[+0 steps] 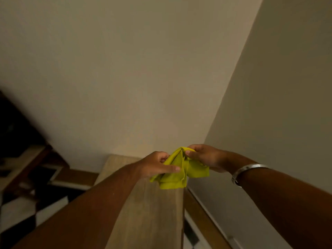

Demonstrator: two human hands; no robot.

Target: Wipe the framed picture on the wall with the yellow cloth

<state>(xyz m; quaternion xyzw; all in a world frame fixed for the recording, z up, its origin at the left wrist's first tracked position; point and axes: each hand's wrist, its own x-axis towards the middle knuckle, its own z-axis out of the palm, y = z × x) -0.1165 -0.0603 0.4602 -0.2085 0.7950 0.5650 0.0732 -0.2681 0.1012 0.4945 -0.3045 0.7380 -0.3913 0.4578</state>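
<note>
Both hands hold a crumpled yellow cloth in front of me, low in the head view. My left hand pinches its left side between thumb and fingers. My right hand grips the top right fold; a silver bangle sits on that wrist. The cloth hangs above the top of a light wooden panel. No framed picture shows on the wall in this view.
A plain beige wall fills the upper view and meets a second wall at a corner on the right. Dark wooden furniture and a black-and-white chequered floor lie blurred at the lower left.
</note>
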